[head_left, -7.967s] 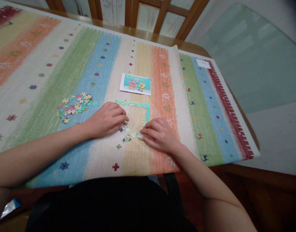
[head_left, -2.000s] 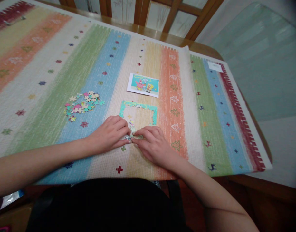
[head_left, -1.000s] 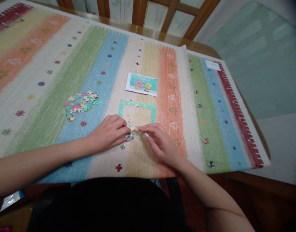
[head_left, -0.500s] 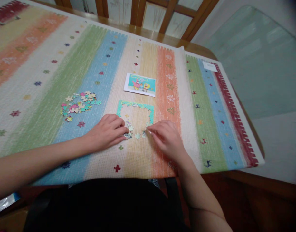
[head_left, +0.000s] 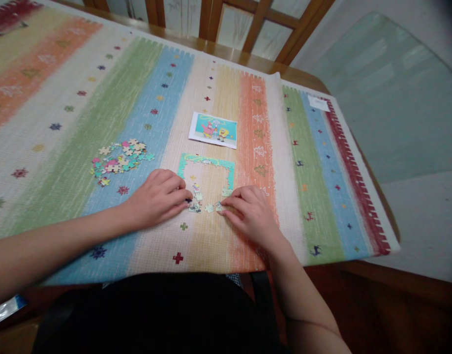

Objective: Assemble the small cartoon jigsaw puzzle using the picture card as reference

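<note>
Where panelling [head_left: 236, 25] backs the striped tablecloth [head_left: 211, 246], hands [head_left: 160, 196] [head_left: 253, 211] curl by puzzle pieces [head_left: 210, 208], grip unclear.

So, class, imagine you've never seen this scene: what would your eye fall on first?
Probably the boldly striped tablecloth, which fills most of the view. Next, perhaps, the bright cartoon picture card near the centre, just beyond the partly built puzzle border. A colourful heap of loose puzzle pieces lies off to the left.
</note>
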Tool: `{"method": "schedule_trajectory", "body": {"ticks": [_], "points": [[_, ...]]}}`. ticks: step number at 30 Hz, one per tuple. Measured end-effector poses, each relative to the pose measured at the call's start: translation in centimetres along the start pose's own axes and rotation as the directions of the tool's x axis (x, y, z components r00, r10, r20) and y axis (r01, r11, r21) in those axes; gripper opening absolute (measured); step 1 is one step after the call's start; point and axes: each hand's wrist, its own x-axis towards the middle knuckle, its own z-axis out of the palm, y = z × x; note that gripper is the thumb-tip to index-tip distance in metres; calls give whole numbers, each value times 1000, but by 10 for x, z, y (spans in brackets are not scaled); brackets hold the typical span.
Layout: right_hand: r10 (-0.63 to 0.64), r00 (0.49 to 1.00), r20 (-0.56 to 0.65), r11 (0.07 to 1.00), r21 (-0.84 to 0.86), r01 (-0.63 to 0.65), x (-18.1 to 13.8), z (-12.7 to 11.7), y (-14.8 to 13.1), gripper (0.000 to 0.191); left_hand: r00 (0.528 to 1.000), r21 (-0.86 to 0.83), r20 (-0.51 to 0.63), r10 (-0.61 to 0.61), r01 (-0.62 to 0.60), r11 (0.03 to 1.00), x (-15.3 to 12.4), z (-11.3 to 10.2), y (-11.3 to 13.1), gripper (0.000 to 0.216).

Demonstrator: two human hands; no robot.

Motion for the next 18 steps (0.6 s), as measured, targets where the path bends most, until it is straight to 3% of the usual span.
{"method": "schedule_trajectory", "body": {"ticks": [8, 18], "points": [[19, 1000, -10, 995, 94, -18, 0, 4, 2, 10, 999, 8, -13, -39, 39, 999, -1, -1, -7, 23], [34, 999, -5, 996, 80, -33, 0, 4, 1, 16, 999, 11, -14, -29, 29, 1000, -2, -2, -5, 21]]}}
